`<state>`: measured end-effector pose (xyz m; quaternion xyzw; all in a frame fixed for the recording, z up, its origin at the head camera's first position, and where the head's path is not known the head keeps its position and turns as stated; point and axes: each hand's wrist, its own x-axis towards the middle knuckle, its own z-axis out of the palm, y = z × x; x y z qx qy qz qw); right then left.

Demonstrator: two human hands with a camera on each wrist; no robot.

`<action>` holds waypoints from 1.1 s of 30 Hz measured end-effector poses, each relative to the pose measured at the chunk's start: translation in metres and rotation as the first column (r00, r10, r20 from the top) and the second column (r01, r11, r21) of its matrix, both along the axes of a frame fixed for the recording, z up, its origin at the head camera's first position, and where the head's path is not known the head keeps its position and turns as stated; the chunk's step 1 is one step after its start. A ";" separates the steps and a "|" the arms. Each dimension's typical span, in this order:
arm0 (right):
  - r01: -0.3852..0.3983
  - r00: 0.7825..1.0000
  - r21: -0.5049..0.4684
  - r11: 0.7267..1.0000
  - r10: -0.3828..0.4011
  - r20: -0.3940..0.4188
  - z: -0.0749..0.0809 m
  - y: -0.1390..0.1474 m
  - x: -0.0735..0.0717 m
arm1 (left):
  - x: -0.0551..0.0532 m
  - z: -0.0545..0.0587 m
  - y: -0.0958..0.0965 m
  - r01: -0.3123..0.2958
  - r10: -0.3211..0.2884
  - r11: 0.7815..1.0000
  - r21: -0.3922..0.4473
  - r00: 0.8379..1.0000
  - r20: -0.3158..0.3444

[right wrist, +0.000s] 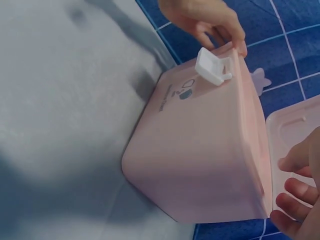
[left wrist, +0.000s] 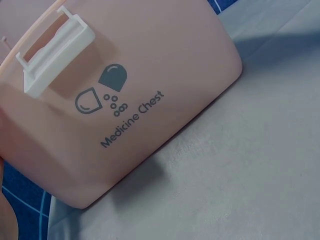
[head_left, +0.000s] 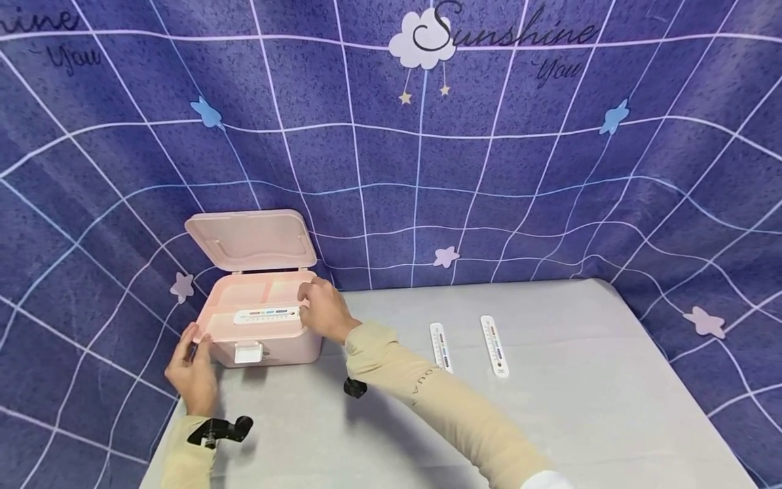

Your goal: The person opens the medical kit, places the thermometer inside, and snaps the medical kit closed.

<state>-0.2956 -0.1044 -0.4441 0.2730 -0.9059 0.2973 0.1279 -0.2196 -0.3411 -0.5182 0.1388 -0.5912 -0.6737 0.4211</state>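
A pink medicine chest (head_left: 281,350) stands at the table's left end with its lid (head_left: 256,238) raised. My left hand (head_left: 194,380) grips the chest's front left corner, fingers at the rim and side; in the right wrist view this hand (right wrist: 210,20) bends over that corner. Inside the front compartment of the chest's upper tray lies a white thermometer strip (head_left: 265,315). Over the right rim, my right hand (head_left: 326,309) has its fingertips at the strip's right end. In the right wrist view its fingers (right wrist: 295,205) are loosely bent, nothing visible between them.
Two more thermometer strips, a nearer one (head_left: 440,346) partly hidden by the right sleeve and another (head_left: 493,346), lie on the grey tablecloth (head_left: 580,394). A white latch (head_left: 248,352) hangs on the chest's front. A blue gridded curtain (head_left: 391,156) rises behind the table.
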 end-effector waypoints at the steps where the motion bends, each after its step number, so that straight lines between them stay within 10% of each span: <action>1: 0.000 1.000 -0.006 1.000 0.000 0.007 0.001 0.003 0.001 | -0.001 0.000 0.001 0.001 -0.001 1.000 -0.002 1.000 -0.001; 33: 0.093 0.989 -0.220 0.971 -0.063 0.136 -0.029 0.086 0.032 | 0.000 0.001 0.001 -0.012 0.012 1.000 -0.021 1.000 -0.006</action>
